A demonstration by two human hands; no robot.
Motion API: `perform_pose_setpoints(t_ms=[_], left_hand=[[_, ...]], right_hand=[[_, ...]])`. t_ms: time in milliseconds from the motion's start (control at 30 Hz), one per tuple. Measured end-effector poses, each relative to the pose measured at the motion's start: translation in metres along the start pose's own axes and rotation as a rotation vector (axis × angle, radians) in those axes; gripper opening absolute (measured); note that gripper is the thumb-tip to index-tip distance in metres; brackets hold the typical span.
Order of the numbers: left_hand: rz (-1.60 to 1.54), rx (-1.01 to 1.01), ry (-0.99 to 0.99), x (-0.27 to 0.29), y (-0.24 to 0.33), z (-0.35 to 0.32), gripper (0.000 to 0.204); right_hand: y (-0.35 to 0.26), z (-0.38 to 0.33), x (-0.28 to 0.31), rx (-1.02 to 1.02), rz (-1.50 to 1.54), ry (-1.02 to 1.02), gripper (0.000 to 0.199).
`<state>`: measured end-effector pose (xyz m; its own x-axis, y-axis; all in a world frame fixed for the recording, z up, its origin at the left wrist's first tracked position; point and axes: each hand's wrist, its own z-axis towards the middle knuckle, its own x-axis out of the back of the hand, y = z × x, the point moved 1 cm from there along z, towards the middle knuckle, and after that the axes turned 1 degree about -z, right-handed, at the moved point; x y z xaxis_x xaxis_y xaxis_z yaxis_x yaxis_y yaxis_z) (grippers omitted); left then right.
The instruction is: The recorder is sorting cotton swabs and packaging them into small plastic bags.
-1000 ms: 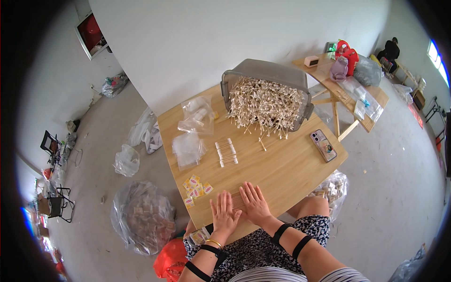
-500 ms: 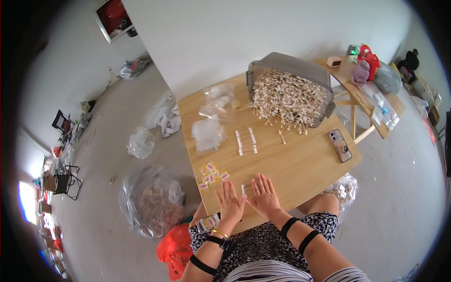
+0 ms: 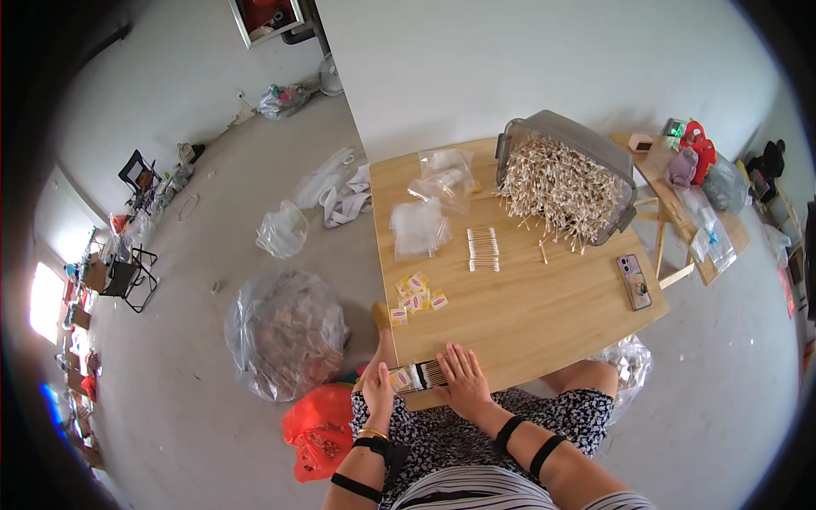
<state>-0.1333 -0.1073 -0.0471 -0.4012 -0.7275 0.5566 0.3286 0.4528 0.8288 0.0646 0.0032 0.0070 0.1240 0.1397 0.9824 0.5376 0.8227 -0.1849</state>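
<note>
At the table's near edge, my left hand (image 3: 378, 395) is closed on the outer end of a small clear packet (image 3: 403, 378) with a yellow and white card in it. Against the packet's inner end lies a row of cotton swabs (image 3: 433, 373). My right hand (image 3: 464, 382) rests flat over the right part of that row, fingers stretched, hiding some of it. Whether any swab tips are inside the packet, I cannot tell. Farther up, a second neat row of cotton swabs (image 3: 484, 249) lies on the wooden table (image 3: 544, 314).
A tipped grey bin (image 3: 565, 126) spills a heap of cotton swabs (image 3: 561, 187). Yellow and white cards (image 3: 415, 293) and clear bags (image 3: 418, 229) lie at the left, a phone (image 3: 634, 281) at the right. On the floor sit a big clear sack (image 3: 287, 336) and a red bag (image 3: 319, 429).
My left hand, open beside the right before, has moved down to the near edge and closed on the packet. My right hand and the swabs under it have shifted left and nearer, up against the packet.
</note>
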Motion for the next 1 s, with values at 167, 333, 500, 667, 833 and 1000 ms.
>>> perform_pose_setpoints(t_ms=[167,333,500,667,833,1000], left_hand=[[-0.014,0.074,-0.039,-0.014,-0.001,0.0,0.062],[-0.176,0.182,-0.088,-0.019,-0.016,-0.001,0.06],[-0.245,0.125,-0.027,-0.019,-0.007,-0.002,0.056],[-0.12,0.09,-0.044,-0.01,0.014,-0.004,0.057],[0.034,0.047,-0.039,0.017,0.005,0.008,0.055],[0.23,-0.067,-0.103,0.017,0.005,0.01,0.045]], right_hand=[[-0.003,0.001,-0.003,-0.062,-0.017,0.021,0.074],[-0.013,0.004,-0.007,-0.039,-0.013,0.017,0.077],[-0.042,0.014,-0.011,0.013,0.11,0.015,0.084],[-0.04,0.015,-0.012,-0.026,0.173,0.046,0.09],[-0.005,0.004,-0.001,0.027,0.083,0.011,0.092],[-0.02,0.014,-0.001,0.046,-0.059,-0.056,0.096]])
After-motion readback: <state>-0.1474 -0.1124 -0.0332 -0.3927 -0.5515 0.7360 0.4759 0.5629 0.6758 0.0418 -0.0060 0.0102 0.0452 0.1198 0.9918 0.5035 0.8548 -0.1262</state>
